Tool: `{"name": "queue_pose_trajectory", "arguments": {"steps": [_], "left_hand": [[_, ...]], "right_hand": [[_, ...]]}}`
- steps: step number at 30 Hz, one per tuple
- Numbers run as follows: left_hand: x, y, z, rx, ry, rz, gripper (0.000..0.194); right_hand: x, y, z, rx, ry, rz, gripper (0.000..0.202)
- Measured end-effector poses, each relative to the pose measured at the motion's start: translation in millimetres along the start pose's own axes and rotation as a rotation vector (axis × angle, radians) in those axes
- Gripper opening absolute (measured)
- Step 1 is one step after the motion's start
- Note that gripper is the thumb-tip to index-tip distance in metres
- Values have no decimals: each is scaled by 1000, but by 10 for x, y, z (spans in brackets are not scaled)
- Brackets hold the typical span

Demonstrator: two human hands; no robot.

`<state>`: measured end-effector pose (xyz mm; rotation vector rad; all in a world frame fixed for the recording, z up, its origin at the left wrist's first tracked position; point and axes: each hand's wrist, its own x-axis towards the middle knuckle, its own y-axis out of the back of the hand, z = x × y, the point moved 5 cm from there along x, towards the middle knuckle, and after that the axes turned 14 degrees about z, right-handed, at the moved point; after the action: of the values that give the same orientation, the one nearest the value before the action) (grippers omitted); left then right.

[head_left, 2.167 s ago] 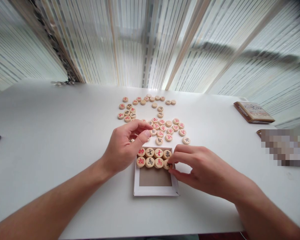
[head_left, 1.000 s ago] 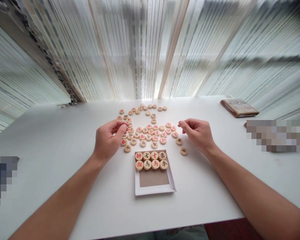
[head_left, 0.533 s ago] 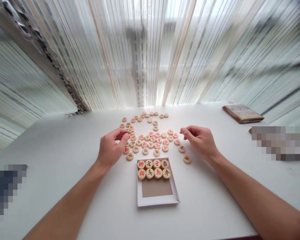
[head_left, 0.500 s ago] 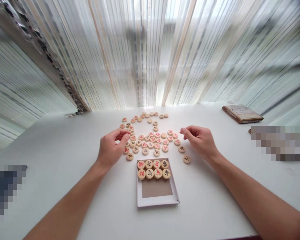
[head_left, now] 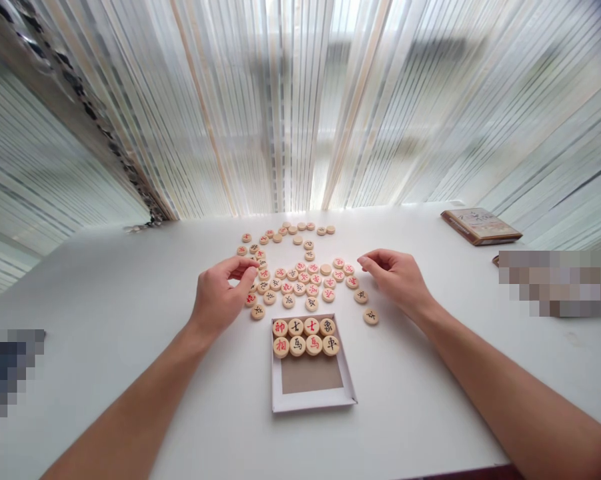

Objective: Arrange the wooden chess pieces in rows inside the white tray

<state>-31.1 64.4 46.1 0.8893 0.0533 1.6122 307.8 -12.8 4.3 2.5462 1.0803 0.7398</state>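
Many round wooden Chinese chess pieces (head_left: 300, 288) with red or black characters lie loose on the white table. My left hand (head_left: 223, 290) hovers at the left edge of the spread, fingers bent and thumb apart from them; it partly covers some pieces. On the other side, my right hand (head_left: 397, 277) is loosely curled beside the rightmost pieces, with nothing visible in its fingers. Between my forearms stands a shallow white box tray (head_left: 313, 402). Two rows of face-up pieces (head_left: 305, 337) fill its far part, and its brown bottom shows nearer me.
A flat brown box (head_left: 483, 227) with a printed lid lies at the back right. Blurred-out items sit at the right edge (head_left: 555, 283) and left edge (head_left: 7, 380). A striped string curtain (head_left: 300, 107) hangs behind the table.
The whole view has shifted slightly, so everything appears a little further left. Both hands keep nearly the same pose, and the pieces and tray stay as they were.
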Motion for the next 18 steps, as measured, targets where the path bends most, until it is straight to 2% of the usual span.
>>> {"name": "queue_pose_trajectory", "arguments": {"steps": [11,18], "left_hand": [[-12,-4,4,6,-9,1,19],[-35,-28,28,-11,-6,-14,19]], "right_hand": [[-24,-8,-55,-4,40,-29,34],[-153,-75,-204,26,170,-105,28]]}}
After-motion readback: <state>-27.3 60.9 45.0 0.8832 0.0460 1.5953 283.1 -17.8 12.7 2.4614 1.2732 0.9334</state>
